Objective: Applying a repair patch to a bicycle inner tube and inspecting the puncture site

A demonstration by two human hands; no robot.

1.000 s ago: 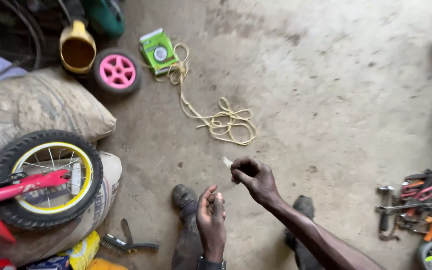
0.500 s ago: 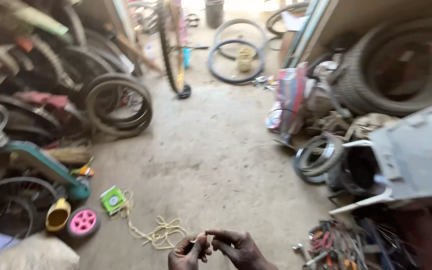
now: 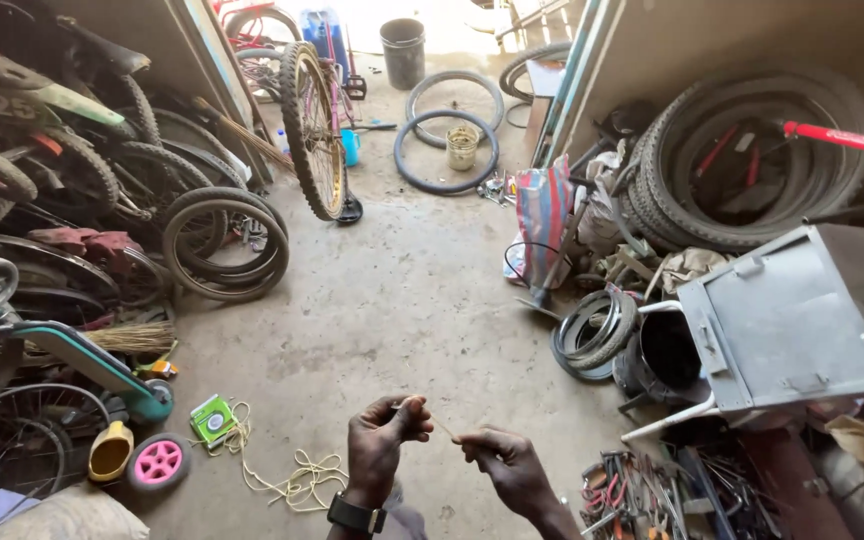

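My left hand point(image 3: 380, 443) and my right hand point(image 3: 504, 466) are raised close together low in the middle of the head view. Both pinch the ends of a small thin pale strip point(image 3: 442, 428) stretched between their fingertips. A dark watch point(image 3: 355, 516) sits on my left wrist. On the concrete floor just left of my hands lies a loose tangle of yellowish cord point(image 3: 292, 474), which runs to a small green box point(image 3: 212, 418).
Bicycle tyres point(image 3: 224, 244) and frames crowd the left wall. A pink wheel point(image 3: 157, 464) and yellow cup point(image 3: 111, 452) lie at lower left. A grey metal box point(image 3: 802, 315), stacked tyres point(image 3: 752, 170) and scattered hand tools point(image 3: 652, 490) fill the right. An upright wheel point(image 3: 312, 130) stands farther back.
The view has tilted up from the floor to the whole workshop. My hands have come together, and the small strip now spans both sets of fingertips.
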